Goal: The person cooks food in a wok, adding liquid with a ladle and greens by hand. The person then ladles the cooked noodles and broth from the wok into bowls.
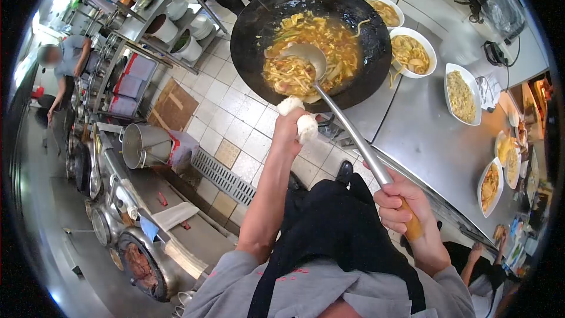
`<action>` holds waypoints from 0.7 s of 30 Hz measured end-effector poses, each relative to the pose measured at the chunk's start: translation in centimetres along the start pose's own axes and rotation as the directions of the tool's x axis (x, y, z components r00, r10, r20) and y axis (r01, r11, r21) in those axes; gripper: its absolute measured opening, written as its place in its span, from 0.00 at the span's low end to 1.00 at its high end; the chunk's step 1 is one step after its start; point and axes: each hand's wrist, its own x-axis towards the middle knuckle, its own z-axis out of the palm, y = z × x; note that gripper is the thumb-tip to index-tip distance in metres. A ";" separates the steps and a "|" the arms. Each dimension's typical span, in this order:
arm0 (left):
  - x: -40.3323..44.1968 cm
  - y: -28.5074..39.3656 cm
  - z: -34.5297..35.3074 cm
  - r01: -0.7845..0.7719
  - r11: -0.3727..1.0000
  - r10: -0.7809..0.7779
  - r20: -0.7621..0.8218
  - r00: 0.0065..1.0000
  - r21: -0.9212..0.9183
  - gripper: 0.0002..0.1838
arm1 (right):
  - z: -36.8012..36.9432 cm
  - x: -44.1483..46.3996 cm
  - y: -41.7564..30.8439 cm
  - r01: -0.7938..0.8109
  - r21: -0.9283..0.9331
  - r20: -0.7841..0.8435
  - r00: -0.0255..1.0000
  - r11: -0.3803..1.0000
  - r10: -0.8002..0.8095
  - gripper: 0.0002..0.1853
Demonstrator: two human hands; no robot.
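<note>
A large black wok (248,41) holds noodles in yellow-brown broth (347,53), with bits of egg and vegetables. My left hand (286,131) is closed around a bunched white cloth (306,128) at the wok's near rim; whether it grips the rim or handle through the cloth is hidden. My right hand (400,203) is wrapped round the wooden handle of a long metal ladle (353,129). The ladle's bowl rests among the noodles. Just right of the wok are a white bowl of noodles (432,53) and another noodle bowl (402,16) behind it.
A steel counter (421,118) runs along the right, bearing a dish of fried rice (462,94) and a dish of orange-brown food (489,188). A metal pot (141,146) and shelving (141,12) stand left. A floor drain grate (223,175) lies below. Other people stand nearby.
</note>
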 end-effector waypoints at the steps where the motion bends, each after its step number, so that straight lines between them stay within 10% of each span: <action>1: -0.1 0.0 0.0 0.002 1.000 -0.002 -0.001 1.000 -0.003 0.10 | -0.2 0.0 0.0 0.010 -0.002 0.004 1.000 1.000 -0.010 0.28; 6: -0.8 0.5 0.9 -0.014 1.000 0.014 -0.004 1.000 -0.014 0.09 | 1.2 -1.1 -0.1 0.055 -0.178 -0.072 0.995 0.982 -0.069 0.30; 21: 0.8 -0.5 -0.3 0.002 0.998 -0.002 0.003 1.000 -0.056 0.10 | 0.0 -2.3 -1.6 0.041 0.385 0.292 0.942 0.922 -0.164 0.33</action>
